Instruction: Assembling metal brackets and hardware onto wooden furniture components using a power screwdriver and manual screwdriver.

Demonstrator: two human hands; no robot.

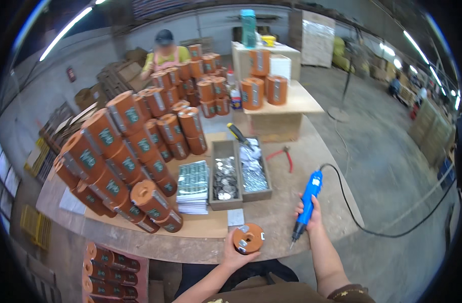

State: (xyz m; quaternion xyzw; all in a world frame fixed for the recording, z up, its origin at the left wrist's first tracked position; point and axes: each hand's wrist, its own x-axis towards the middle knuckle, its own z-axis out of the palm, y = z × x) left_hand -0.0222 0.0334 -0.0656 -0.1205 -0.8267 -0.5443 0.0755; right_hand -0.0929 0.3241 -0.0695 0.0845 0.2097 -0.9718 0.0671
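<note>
- Your left hand [234, 255] cups the round orange wooden disc with metal fittings [248, 238] from below, fingers curled around its lower rim, at the table's near edge.
- Your right hand [308, 212] wraps all its fingers around the blue corded electric screwdriver [306, 202], tip pointing down just right of the disc.
- Beyond lie a wooden two-compartment tray of metal parts [239, 174] and stacked orange cylinders [120, 161].

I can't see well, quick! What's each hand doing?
Left hand: holding an orange cylinder.
Right hand: closed around a blue electric screwdriver.
</note>
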